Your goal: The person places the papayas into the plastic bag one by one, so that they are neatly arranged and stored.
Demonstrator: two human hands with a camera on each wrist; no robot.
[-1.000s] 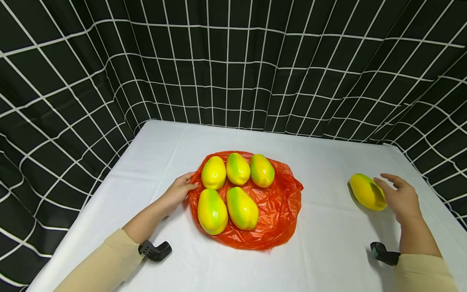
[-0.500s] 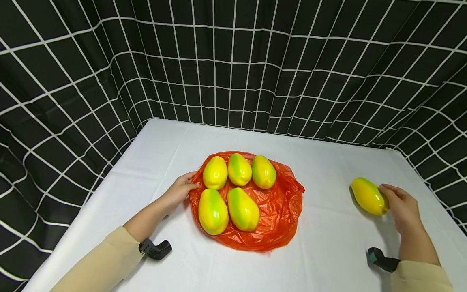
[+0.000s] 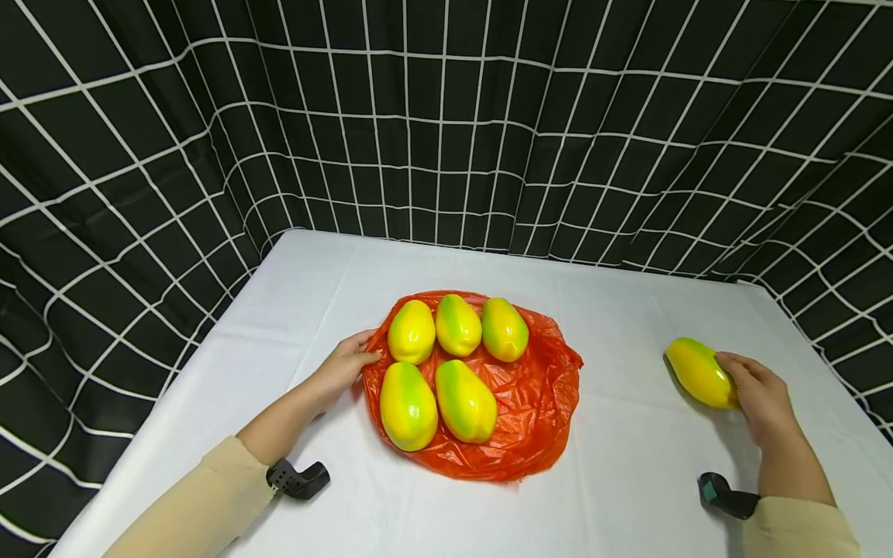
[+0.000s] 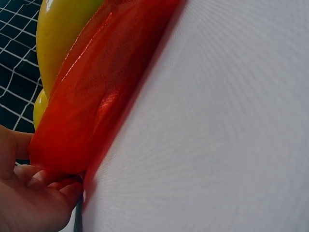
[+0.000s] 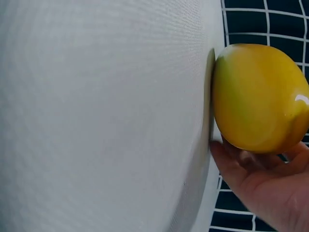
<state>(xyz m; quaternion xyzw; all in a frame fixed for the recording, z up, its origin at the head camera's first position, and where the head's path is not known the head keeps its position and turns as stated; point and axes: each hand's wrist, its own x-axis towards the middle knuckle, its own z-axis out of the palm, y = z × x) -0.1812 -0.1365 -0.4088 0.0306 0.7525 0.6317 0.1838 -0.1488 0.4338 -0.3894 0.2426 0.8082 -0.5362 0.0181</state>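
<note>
A red plastic bag [image 3: 530, 403] lies spread on the white table, with several glossy yellow-green papayas [image 3: 466, 401] on it in two rows. At its left edge my left hand [image 3: 339, 370] pinches the plastic between thumb and fingers; the left wrist view shows the red film [image 4: 91, 106] held there. Far to the right, a single papaya [image 3: 700, 373] rests on the cloth. My right hand [image 3: 760, 391] grips that papaya by its right end. In the right wrist view the thumb and fingers wrap the near end of the yellow papaya [image 5: 258, 99], fingertips partly hidden behind it.
White cloth [image 3: 614, 465] covers the table. A black curtain with white grid lines [image 3: 474, 132] hangs behind and along both sides. Black wrist mounts [image 3: 298, 479] stick out from the sleeves on both arms.
My right hand has come down onto the lone papaya and closed round its right end; the fruit has shifted slightly. The left hand keeps its hold on the bag.
</note>
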